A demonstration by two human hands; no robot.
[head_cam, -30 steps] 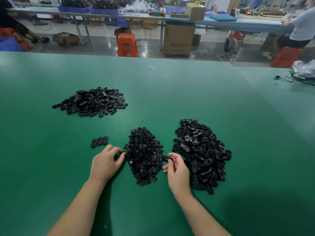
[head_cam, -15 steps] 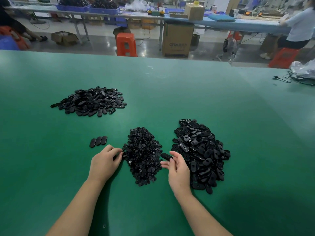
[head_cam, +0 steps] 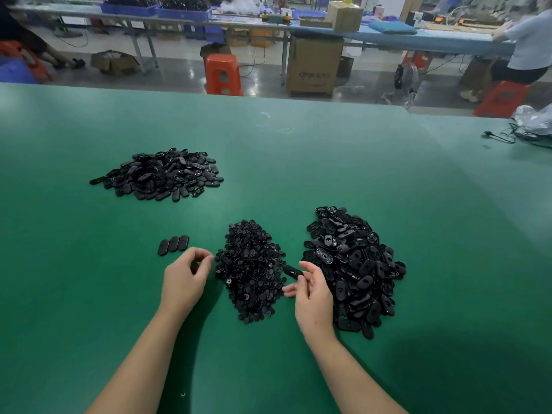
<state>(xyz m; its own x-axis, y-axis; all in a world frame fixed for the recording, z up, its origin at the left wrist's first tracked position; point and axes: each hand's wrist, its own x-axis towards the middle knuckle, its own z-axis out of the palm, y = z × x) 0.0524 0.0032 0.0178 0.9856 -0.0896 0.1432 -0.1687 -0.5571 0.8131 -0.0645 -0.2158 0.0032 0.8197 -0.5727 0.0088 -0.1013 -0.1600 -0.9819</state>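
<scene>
Three heaps of black plastic parts lie on the green table (head_cam: 298,162). The middle heap (head_cam: 251,270) is made of small round pieces. Oval shells make up the right heap (head_cam: 355,270), and the far-left heap (head_cam: 158,174) holds ovals too. Three ovals (head_cam: 173,245) lie side by side near my left hand. My right hand (head_cam: 313,297) pinches one black oval shell (head_cam: 292,271) between the two near heaps. My left hand (head_cam: 186,279) has curled fingers, with its fingertips at the left edge of the middle heap. Whether it holds a piece is hidden.
A black cable (head_cam: 501,137) and a clear plastic bag (head_cam: 534,118) lie at the table's far right. Beyond the far edge stand an orange stool (head_cam: 222,74) and a cardboard box (head_cam: 313,67). A person (head_cam: 528,49) sits at another bench.
My right hand has drawn the oval shell slightly up and away from the right heap. My left hand has lifted a little at the middle heap's edge, with the fingertips closing together.
</scene>
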